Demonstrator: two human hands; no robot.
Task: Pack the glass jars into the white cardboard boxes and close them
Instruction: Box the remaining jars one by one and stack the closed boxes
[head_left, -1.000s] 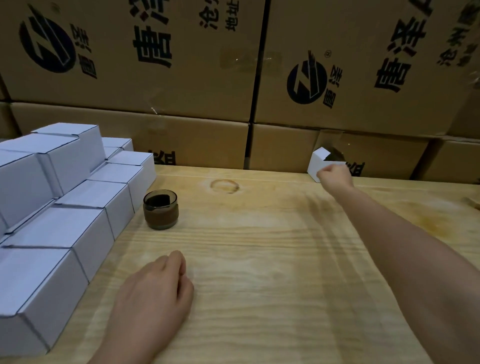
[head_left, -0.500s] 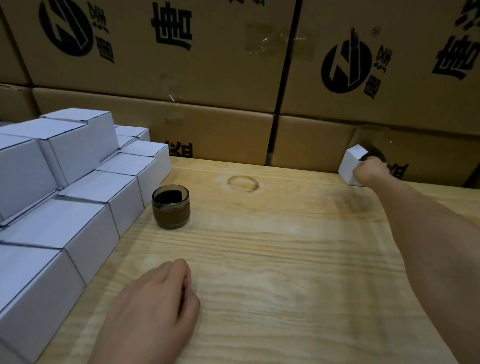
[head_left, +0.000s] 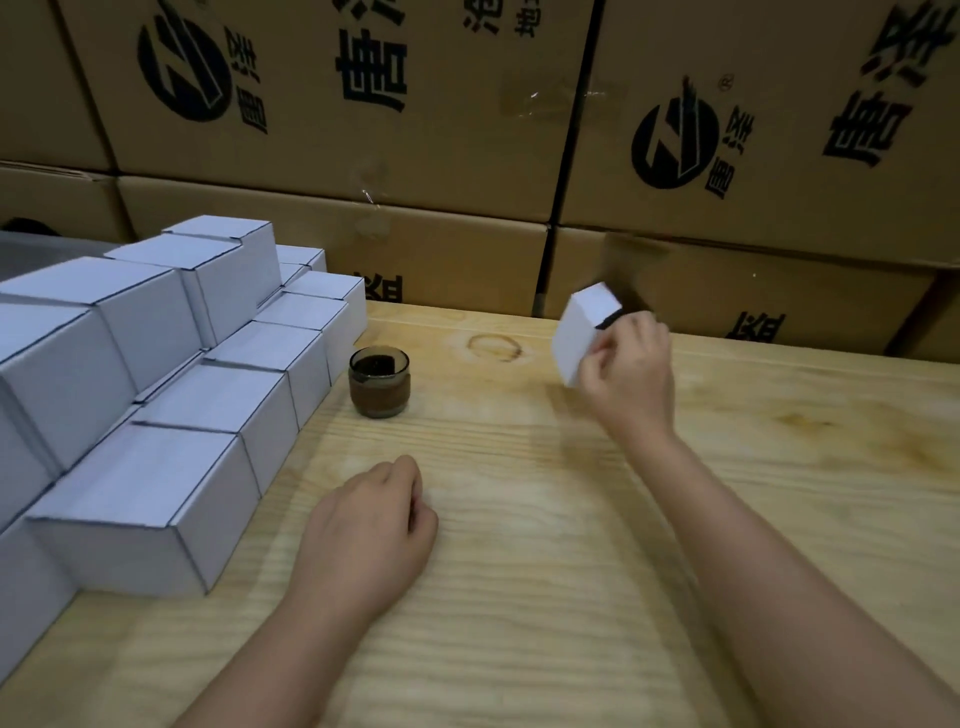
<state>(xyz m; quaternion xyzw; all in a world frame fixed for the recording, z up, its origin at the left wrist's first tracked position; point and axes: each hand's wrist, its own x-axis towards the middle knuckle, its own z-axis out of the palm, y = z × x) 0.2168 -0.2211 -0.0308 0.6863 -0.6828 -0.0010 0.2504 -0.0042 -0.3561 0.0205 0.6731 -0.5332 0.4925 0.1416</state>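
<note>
A small dark glass jar (head_left: 378, 383) stands upright on the wooden table (head_left: 519, 545), right beside the stack of white boxes. My right hand (head_left: 631, 374) grips a small white cardboard box (head_left: 579, 332), tilted and lifted off the table, to the right of the jar. Its dark opening faces away from me. My left hand (head_left: 371, 530) rests on the table in a loose fist, nearer to me than the jar, holding nothing.
Several closed white boxes (head_left: 156, 374) are stacked in steps along the left side of the table. Large brown cartons (head_left: 415, 130) with black print form a wall behind the table's far edge.
My right hand has brought the white box from the far right back edge of the table toward the middle and lifted it. The left hand has stayed put.
</note>
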